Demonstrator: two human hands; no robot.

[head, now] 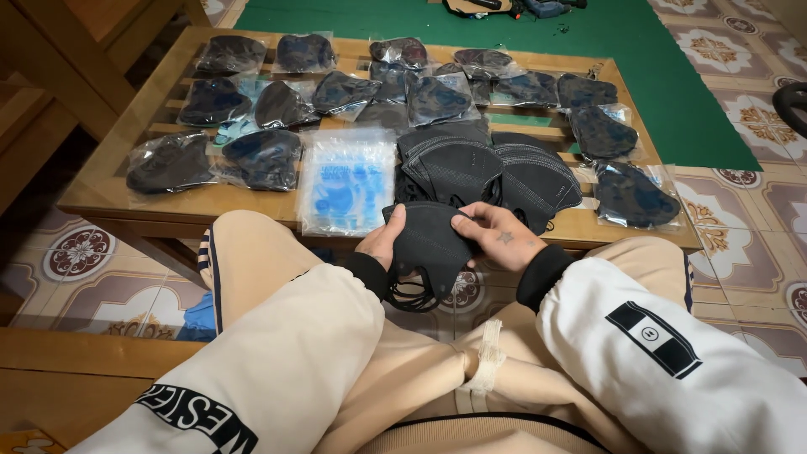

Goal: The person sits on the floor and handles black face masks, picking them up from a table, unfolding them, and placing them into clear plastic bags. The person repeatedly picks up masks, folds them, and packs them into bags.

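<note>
Bagged black masks [172, 162] lying across the low wooden table [101, 189], stack of clear blue-printed bags [346, 181] lying beside loose masks [487, 168], left hand [382, 242] and right hand [498, 235] both pinching a folded black mask [429, 244] over the lap at the table's near edge.

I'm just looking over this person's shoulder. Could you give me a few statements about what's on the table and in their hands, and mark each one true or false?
1. Both hands hold a black face mask. True: the left hand and the right hand grip it from either side.
2. The table is bare metal. False: it is wooden with a glass top.
3. A pile of loose black masks lies just beyond the hands. True.
4. The stack of empty clear bags has red print. False: the print is blue.
5. Many bagged masks are spread across the table. True.
6. The mat on the floor beyond the table is yellow. False: it is green.
</note>
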